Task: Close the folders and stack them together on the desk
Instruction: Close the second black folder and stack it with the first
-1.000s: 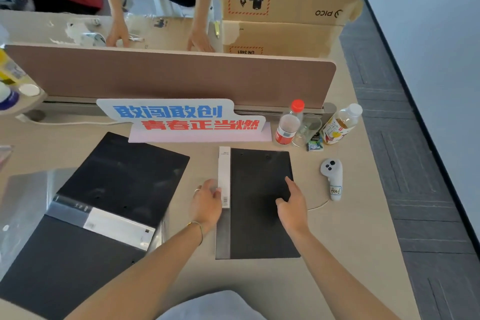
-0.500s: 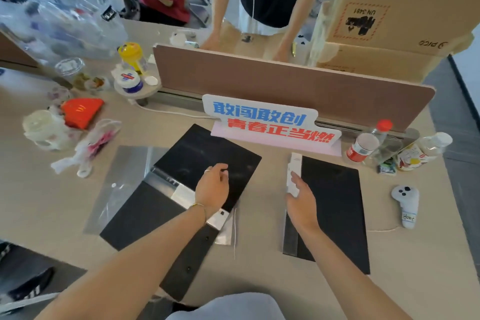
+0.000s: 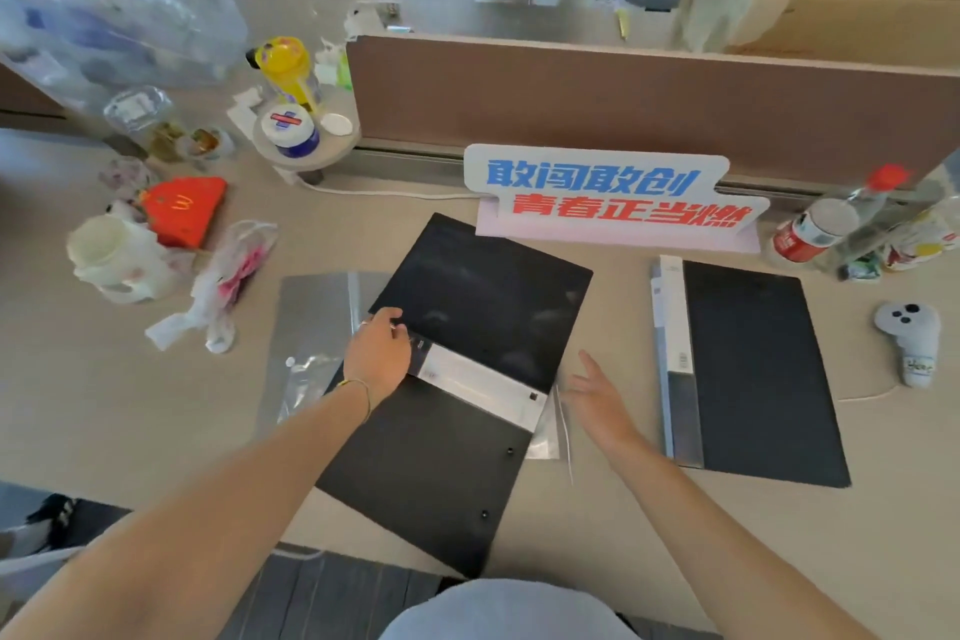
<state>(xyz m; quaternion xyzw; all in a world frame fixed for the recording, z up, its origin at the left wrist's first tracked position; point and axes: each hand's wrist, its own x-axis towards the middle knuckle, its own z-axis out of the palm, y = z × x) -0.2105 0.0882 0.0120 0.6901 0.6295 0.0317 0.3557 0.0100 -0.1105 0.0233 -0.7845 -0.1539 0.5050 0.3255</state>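
Note:
An open black folder [image 3: 483,291] lies flat in the middle of the desk, its grey-white spine strip running diagonally across it, clear sleeves sticking out on its left. My left hand [image 3: 378,353] rests on the left end of that spine, fingers curled on the sleeve edge. My right hand [image 3: 600,395] hovers open, fingers spread, just off the folder's right edge. A closed black folder [image 3: 753,369] with a white spine label lies flat to the right, touched by neither hand.
A slogan sign [image 3: 613,195] stands behind the folders against the brown divider [image 3: 623,104]. Bottles [image 3: 826,224] and a white controller [image 3: 911,343] sit at right. Cups, a red box [image 3: 184,208] and plastic bags clutter the left. The desk edge runs close below the open folder.
My right hand left the closed folder and moved left toward the open one. My left hand shifted to the left end of the open folder's spine. The camera swung left.

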